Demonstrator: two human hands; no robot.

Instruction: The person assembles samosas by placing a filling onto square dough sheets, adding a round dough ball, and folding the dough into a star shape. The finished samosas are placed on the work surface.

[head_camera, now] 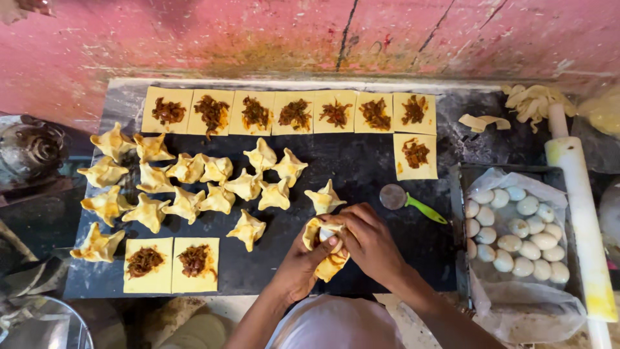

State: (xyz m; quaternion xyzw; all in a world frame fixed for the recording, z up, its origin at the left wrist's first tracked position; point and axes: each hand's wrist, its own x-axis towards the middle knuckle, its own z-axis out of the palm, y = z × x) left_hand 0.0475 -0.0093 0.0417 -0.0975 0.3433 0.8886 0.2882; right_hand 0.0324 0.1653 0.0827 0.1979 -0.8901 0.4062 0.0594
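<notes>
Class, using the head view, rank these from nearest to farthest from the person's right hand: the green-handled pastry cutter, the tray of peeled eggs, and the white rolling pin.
Measured from the right hand:
1. Green-handled pastry cutter, just up and right of the hand on the dark board.
2. Tray of peeled eggs, farther right, beside the board.
3. White rolling pin, beyond the tray at the far right edge.

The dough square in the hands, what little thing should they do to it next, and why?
Probably pinch the loose corners together on top. The dough square is cupped by the left hand and right hand around an egg, and is still partly open, while the finished parcels nearby are all pinched shut.
</notes>
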